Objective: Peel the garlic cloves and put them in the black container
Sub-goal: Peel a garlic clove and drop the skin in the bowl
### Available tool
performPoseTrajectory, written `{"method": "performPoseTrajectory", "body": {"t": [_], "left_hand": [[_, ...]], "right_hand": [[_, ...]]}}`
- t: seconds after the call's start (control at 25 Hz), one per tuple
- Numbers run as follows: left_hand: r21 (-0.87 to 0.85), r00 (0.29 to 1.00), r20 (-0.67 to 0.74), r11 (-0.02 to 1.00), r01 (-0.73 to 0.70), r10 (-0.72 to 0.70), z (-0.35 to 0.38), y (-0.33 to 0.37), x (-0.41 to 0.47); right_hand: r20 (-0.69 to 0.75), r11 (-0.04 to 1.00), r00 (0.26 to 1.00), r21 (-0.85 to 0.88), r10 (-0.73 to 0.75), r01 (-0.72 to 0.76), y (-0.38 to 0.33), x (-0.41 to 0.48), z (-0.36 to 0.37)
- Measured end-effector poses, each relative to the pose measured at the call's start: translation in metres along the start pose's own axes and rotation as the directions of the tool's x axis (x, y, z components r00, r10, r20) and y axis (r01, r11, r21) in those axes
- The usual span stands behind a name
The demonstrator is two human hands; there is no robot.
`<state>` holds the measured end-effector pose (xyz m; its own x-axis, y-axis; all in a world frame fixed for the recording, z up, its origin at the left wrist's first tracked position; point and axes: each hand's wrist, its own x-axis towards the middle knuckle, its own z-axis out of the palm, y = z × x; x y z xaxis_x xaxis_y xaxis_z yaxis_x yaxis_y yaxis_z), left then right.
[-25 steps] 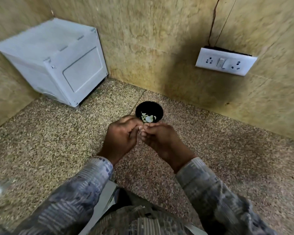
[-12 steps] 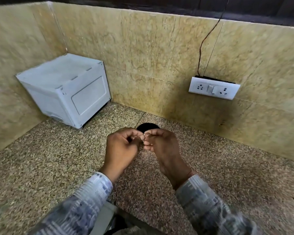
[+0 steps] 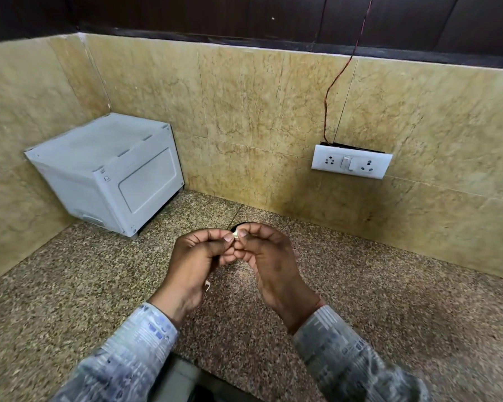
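A small pale garlic clove [image 3: 235,234] is pinched between the fingertips of both hands above the speckled counter. My left hand [image 3: 196,256] has its fingers curled toward it from the left, and my right hand [image 3: 266,256] pinches it from the right. Only a dark sliver of the black container [image 3: 235,227] shows behind my fingers; its contents are hidden. A small white scrap of peel [image 3: 207,285] is by my left palm.
A white box-shaped appliance [image 3: 114,172] stands in the back left corner of the granite counter [image 3: 70,285]. A white socket plate [image 3: 350,164] with a thin wire is on the tiled back wall at the right.
The view has tilted upward, so the hands and counter sit lower in the frame. The container, open to view a second ago, is now almost wholly hidden behind my fingers. Both hands stay together on the clove.
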<state>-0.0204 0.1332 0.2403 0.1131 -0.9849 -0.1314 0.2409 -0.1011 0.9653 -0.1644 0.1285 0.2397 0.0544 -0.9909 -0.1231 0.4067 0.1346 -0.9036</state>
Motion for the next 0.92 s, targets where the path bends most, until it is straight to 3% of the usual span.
{"method": "performPoseTrajectory", "body": {"t": [0.2,0.44,0.6,0.76,0.92], "left_hand": [[0.01,0.998,0.06,1.0,-0.018,0.017,-0.002,0.0,-0.004],[-0.089,0.988,0.153,0.996,0.011,0.002,-0.009,0.005,0.001],[-0.111,0.971,0.229,0.989,0.099,-0.071,-0.017,0.008,0.013],[-0.075,0.984,0.158,0.993,0.091,-0.078,-0.015,0.006,0.026],[-0.29,0.949,0.223,0.914,0.282,-0.222,-0.018,0.008,0.036]], "right_hand": [[0.092,0.935,0.981,0.301,0.169,-0.189,0.003,-0.005,-0.002],[0.186,0.925,0.97,0.317,0.158,-0.212,-0.001,0.0,0.002],[0.188,0.954,0.972,0.239,0.141,-0.184,0.002,0.008,0.007],[-0.029,0.989,0.996,-0.12,-0.09,0.086,0.013,0.017,0.018],[-0.047,0.992,0.994,-0.079,-0.099,0.095,0.019,0.027,0.021]]}}
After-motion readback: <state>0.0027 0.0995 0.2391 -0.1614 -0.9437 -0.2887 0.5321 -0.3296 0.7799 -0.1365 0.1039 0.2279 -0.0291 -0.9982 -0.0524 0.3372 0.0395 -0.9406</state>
